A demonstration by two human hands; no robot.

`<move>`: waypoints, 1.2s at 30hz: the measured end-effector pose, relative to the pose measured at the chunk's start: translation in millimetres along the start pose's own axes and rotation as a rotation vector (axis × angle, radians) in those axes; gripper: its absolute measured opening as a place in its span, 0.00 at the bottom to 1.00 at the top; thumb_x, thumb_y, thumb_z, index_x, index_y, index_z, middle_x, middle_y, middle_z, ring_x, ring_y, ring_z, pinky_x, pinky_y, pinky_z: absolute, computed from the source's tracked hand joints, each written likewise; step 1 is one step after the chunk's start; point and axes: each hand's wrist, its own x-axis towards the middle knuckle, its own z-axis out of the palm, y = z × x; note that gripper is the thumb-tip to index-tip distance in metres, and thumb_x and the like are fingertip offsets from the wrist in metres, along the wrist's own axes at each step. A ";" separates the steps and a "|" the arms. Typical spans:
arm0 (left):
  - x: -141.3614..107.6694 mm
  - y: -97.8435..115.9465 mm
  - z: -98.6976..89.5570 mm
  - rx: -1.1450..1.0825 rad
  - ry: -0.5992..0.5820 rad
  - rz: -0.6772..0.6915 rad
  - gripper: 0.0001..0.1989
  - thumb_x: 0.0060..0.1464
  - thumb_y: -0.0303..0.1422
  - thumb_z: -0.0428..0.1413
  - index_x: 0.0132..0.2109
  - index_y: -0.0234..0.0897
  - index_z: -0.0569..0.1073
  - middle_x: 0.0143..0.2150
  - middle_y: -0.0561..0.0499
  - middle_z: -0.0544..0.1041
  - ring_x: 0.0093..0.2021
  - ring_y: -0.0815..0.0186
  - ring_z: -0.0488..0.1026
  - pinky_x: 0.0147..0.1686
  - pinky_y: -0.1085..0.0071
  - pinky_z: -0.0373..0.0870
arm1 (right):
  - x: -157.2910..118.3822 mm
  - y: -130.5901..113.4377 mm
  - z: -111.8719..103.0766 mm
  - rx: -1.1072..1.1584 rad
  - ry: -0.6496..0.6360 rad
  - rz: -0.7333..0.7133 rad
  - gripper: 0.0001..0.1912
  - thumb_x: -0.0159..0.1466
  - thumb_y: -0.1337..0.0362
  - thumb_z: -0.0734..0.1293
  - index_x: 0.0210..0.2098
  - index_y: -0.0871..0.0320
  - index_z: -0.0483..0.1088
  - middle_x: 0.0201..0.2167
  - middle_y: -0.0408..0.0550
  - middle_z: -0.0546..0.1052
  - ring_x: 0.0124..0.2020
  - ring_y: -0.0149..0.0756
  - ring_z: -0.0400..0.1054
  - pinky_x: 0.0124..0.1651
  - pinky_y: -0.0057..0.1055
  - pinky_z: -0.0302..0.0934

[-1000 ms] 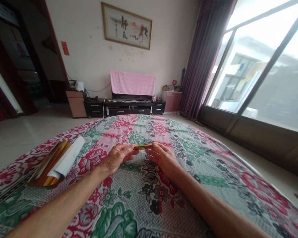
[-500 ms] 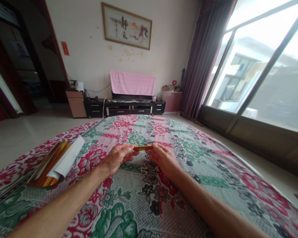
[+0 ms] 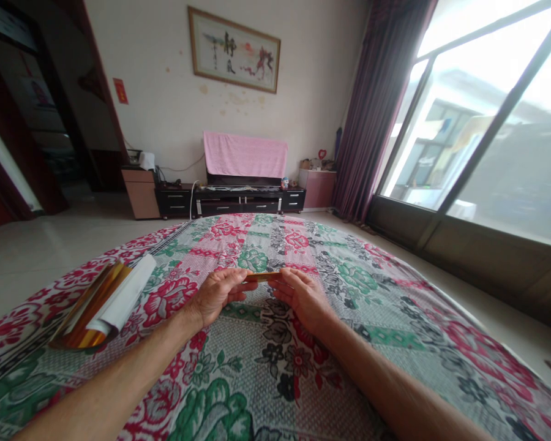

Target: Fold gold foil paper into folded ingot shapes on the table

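A narrow strip of folded gold paper [image 3: 263,277] spans the gap between my two hands, held level above the patterned cloth [image 3: 252,343]. My left hand [image 3: 218,295] pinches its left end between thumb and fingers. At the other end, my right hand [image 3: 302,296] has the same kind of pinch. Off to the left lies a loosely rolled bundle of gold paper sheets [image 3: 94,303], with a white rolled sheet [image 3: 125,295] along its right side.
Beyond the cloth's far edge stands a low black cabinet [image 3: 239,205], bearing a screen draped with a pink towel [image 3: 245,153]. A purple curtain [image 3: 365,116] and large windows [image 3: 496,135] are on the right. A framed picture [image 3: 234,49] hangs on the wall.
The gold strip has tipped slightly, so less of its front face shows. Both hands stay almost in place, and the bundle lies where it was.
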 end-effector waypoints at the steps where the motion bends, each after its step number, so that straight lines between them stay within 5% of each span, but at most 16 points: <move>1: 0.1 0.2 0.1 0.005 -0.003 -0.002 0.14 0.49 0.37 0.58 0.41 0.32 0.73 0.42 0.42 0.77 0.41 0.60 0.76 0.29 0.77 0.71 | -0.1 0.0 0.1 0.001 -0.002 -0.001 0.16 0.50 0.54 0.72 0.33 0.58 0.68 0.36 0.49 0.77 0.40 0.39 0.72 0.42 0.35 0.63; 36: -5.3 4.2 14.0 0.260 0.046 0.011 0.13 0.46 0.36 0.59 0.37 0.32 0.74 0.35 0.44 0.79 0.40 0.61 0.75 0.34 0.71 0.67 | -2.2 3.3 9.3 -0.142 0.029 -0.077 0.15 0.50 0.58 0.71 0.36 0.56 0.72 0.40 0.47 0.74 0.42 0.37 0.68 0.41 0.32 0.62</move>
